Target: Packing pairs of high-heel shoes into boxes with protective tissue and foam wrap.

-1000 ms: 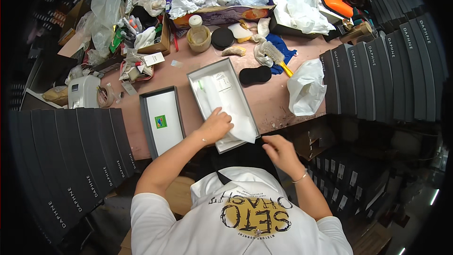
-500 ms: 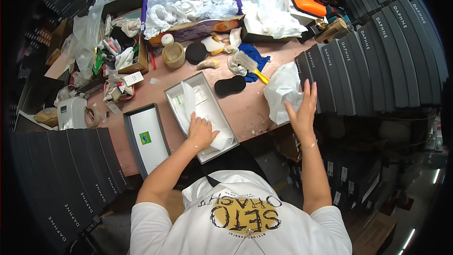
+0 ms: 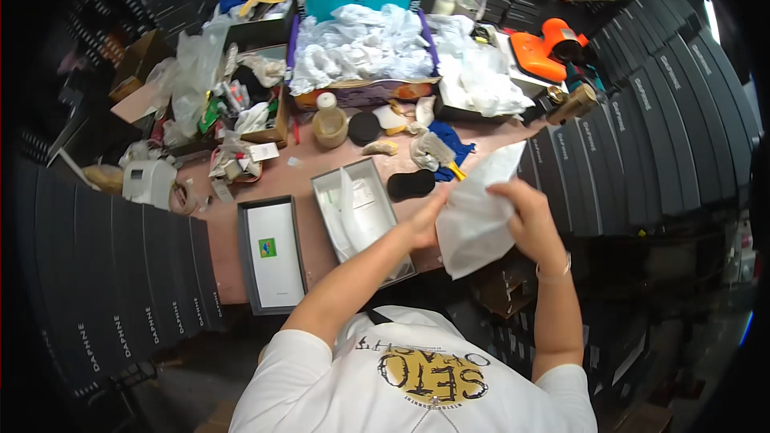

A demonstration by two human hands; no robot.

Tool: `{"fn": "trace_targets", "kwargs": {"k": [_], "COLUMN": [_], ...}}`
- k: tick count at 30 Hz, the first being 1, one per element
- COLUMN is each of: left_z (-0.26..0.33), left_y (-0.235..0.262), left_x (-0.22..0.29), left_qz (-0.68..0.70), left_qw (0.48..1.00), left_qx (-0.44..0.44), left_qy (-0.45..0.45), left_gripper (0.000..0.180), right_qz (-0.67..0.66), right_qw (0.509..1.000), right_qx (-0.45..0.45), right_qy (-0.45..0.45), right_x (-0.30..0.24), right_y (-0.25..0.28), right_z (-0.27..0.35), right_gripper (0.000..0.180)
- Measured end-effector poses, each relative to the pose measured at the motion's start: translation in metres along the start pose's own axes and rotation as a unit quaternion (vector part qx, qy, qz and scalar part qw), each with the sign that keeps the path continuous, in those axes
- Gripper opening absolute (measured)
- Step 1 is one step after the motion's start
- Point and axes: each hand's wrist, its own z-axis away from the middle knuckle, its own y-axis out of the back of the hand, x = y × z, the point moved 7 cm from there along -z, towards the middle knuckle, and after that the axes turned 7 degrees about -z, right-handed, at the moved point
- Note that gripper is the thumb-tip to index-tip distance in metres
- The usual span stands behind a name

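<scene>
A white fabric bag hangs in front of me above the table's near edge, gripped from both sides. My right hand holds its right side. My left hand holds its left side, partly hidden behind the bag. Just left of my left forearm lies an open grey box lined with white paper. Its lid, white inside with a small green sticker, lies further left on the brown table.
A black oval pad, a brush with a yellow handle, a blue cloth, a tape roll and a black disc lie beyond the box. White stuffing bags fill a box at the back. Stacks of dark boxes flank both sides.
My right hand went to the white bag at the right and lifted it toward me. My left hand left the open box and took the bag's other side.
</scene>
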Motion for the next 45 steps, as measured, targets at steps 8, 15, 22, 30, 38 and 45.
{"fn": "trace_targets", "kwargs": {"k": [8, 15, 22, 30, 38, 45], "left_z": [0.078, 0.138, 0.147, 0.344, 0.301, 0.196], "left_y": [-0.013, 0.044, 0.136, 0.145, 0.056, 0.066], "left_x": [0.000, 0.057, -0.001, -0.024, -0.001, -0.004], "left_qz": [-0.173, -0.298, -0.276, -0.509, -0.706, -0.889], "left_qw": [0.950, 0.814, 0.803, 0.458, 0.437, 0.349], "left_qx": [0.158, 0.382, 0.460, 0.708, 0.499, 0.279], "left_qy": [-0.205, -0.321, -0.257, -0.171, -0.248, -0.095], "left_gripper": [0.061, 0.061, 0.070, 0.054, 0.042, 0.048], "right_qz": [-0.557, -0.527, 0.196, 0.061, 0.163, 0.224], "right_qw": [0.741, 0.799, 0.960, 0.992, 0.969, 0.964], "right_qx": [-0.218, 0.010, -0.162, -0.108, -0.177, -0.145], "right_qy": [-0.305, -0.288, -0.119, -0.003, -0.061, -0.016], "right_x": [0.038, 0.037, 0.065, 0.067, 0.114, 0.031], "right_y": [-0.110, -0.102, -0.245, -0.276, -0.317, -0.239], "right_z": [0.178, 0.109, 0.044, 0.022, -0.018, -0.052], "right_gripper": [0.059, 0.089, 0.078, 0.087, 0.063, 0.049]}}
